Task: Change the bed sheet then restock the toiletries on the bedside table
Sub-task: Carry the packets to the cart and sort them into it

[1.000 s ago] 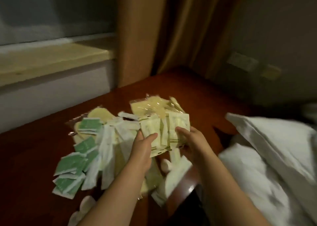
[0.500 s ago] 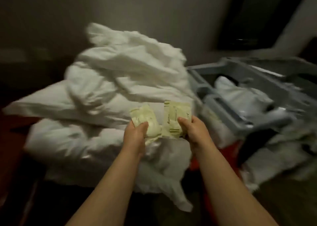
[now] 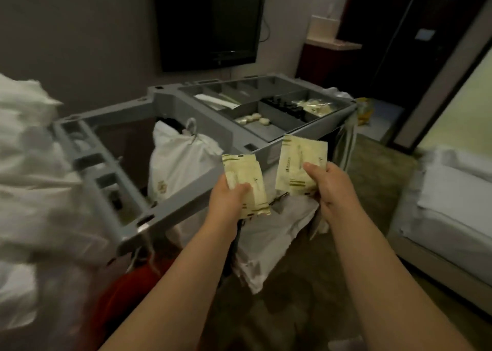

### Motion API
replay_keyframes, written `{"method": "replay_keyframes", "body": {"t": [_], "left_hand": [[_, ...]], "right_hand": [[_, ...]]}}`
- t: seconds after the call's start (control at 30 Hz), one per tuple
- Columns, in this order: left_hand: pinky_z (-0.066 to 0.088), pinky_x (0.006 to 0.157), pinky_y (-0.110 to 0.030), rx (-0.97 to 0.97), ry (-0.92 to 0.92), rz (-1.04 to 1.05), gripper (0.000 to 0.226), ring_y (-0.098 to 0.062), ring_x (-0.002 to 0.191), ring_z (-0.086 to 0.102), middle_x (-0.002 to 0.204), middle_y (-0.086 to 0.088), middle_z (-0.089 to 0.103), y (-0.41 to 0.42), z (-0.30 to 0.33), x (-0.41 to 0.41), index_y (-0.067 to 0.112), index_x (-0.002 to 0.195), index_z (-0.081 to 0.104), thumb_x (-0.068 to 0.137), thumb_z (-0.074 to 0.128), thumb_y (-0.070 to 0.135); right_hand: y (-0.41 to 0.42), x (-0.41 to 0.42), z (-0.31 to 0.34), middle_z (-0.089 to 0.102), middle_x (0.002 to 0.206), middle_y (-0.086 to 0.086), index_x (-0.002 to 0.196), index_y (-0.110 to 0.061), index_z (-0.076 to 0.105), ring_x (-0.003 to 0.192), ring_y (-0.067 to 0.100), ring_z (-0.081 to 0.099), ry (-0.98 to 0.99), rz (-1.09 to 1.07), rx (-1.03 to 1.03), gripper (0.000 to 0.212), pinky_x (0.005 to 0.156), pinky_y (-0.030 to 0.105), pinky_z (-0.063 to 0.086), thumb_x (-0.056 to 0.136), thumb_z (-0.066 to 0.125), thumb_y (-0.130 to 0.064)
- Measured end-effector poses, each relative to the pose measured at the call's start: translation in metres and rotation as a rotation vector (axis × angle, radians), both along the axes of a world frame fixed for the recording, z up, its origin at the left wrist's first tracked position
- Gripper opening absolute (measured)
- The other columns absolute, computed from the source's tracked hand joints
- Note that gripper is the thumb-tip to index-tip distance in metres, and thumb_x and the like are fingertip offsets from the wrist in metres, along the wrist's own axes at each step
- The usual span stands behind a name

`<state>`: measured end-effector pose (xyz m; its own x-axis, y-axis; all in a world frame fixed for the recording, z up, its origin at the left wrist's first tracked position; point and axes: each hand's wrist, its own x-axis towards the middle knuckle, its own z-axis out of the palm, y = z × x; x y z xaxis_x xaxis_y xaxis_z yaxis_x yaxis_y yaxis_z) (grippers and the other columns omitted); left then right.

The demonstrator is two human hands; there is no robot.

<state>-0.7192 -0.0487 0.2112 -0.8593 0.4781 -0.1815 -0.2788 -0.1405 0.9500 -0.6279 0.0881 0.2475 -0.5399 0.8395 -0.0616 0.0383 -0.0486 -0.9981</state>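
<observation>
Grey plastic makes up the housekeeping cart [image 3: 186, 212] just beyond our hands, its top tray [image 3: 279, 135] split into compartments holding small pale packets. White bedding [image 3: 34, 185] is heaped to the left of our left hand, and a white tied bag [image 3: 181, 164] sits inside the cart just ahead of it. Our left hand [image 3: 229, 199] grips a few cream sachets [image 3: 246, 176] with olive-green stripes at their ends, thumb pressed over them. Our right hand [image 3: 330, 185] pinches another cream sachet [image 3: 298, 164] upright, printed with faint dark lettering, just beside the first set.
</observation>
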Motion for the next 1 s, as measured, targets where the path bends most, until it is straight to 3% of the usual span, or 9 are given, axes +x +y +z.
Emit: {"method": "replay_keyframes", "body": {"t": [0.23,0.33,0.43,0.53,0.67,0.77,0.93,1.0], "left_hand": [[0.051,0.092,-0.048,0.061,0.049,-0.099,0.030,-0.026,0.103,0.061,0.113,-0.003,0.062,0.181,0.032,-0.061,0.019,0.120,0.053,0.093,0.051,0.005],[0.052,0.089,-0.047,0.037,0.057,-0.143,0.026,-0.024,0.100,0.061,0.107,0.000,0.061,0.254,0.038,-0.069,0.022,0.114,0.051,0.093,0.052,0.006],[0.054,0.073,-0.037,0.038,0.057,-0.162,0.023,-0.017,0.089,0.060,0.099,0.003,0.060,0.320,0.035,-0.080,0.023,0.110,0.049,0.094,0.051,0.006],[0.052,0.067,-0.033,0.046,0.014,-0.090,0.023,-0.015,0.085,0.059,0.092,0.006,0.059,0.385,0.031,-0.096,0.022,0.110,0.050,0.094,0.051,0.006],[0.053,0.080,-0.037,0.059,-0.036,0.051,0.023,-0.017,0.088,0.060,0.096,0.004,0.061,0.465,0.024,-0.107,0.021,0.110,0.053,0.093,0.051,0.006],[0.052,0.075,-0.033,0.023,-0.009,0.118,0.024,-0.016,0.089,0.059,0.099,0.003,0.061,0.501,0.026,-0.125,0.021,0.112,0.053,0.093,0.051,0.006],[0.048,0.065,-0.029,-0.003,0.050,0.363,0.023,-0.018,0.087,0.059,0.105,-0.004,0.062,0.525,0.045,-0.205,0.012,0.116,0.053,0.094,0.051,0.008],[0.044,0.058,-0.028,-0.023,0.062,0.425,0.023,-0.017,0.080,0.057,0.096,-0.003,0.060,0.539,0.055,-0.240,0.011,0.117,0.051,0.094,0.049,0.009]], "right_hand": [[0.141,-0.014,-0.012,0.067,0.095,0.001,0.110,-0.015,0.060,0.084,0.015,0.064,0.005,-0.091,-0.092,0.018,0.061,0.026,0.049,0.092,0.057,-0.013],[0.206,-0.010,-0.024,0.067,0.099,0.004,0.114,-0.012,0.060,0.087,0.018,0.064,-0.020,-0.173,-0.130,0.023,0.062,0.027,0.047,0.091,0.058,-0.014],[0.277,-0.020,-0.027,0.067,0.096,0.005,0.111,-0.010,0.060,0.087,0.020,0.064,-0.022,-0.198,-0.159,0.020,0.066,0.030,0.051,0.092,0.058,-0.013],[0.347,-0.041,-0.024,0.068,0.095,0.005,0.109,-0.011,0.061,0.087,0.020,0.065,-0.030,-0.140,-0.120,0.018,0.069,0.032,0.053,0.091,0.058,-0.013],[0.439,-0.076,-0.012,0.067,0.103,0.005,0.111,-0.014,0.060,0.093,0.021,0.065,-0.082,-0.018,-0.020,0.021,0.075,0.034,0.054,0.091,0.059,-0.015],[0.490,-0.118,0.001,0.067,0.101,0.003,0.110,-0.016,0.060,0.092,0.020,0.065,-0.067,0.061,-0.024,0.018,0.081,0.038,0.054,0.092,0.057,-0.015],[0.537,-0.209,0.013,0.069,0.098,0.002,0.103,-0.014,0.061,0.091,0.019,0.066,-0.026,0.286,-0.017,0.012,0.078,0.036,0.055,0.093,0.055,-0.014],[0.556,-0.242,0.013,0.069,0.096,0.002,0.103,-0.014,0.063,0.088,0.020,0.067,-0.009,0.321,-0.007,0.012,0.074,0.036,0.055,0.093,0.056,-0.015]]}}
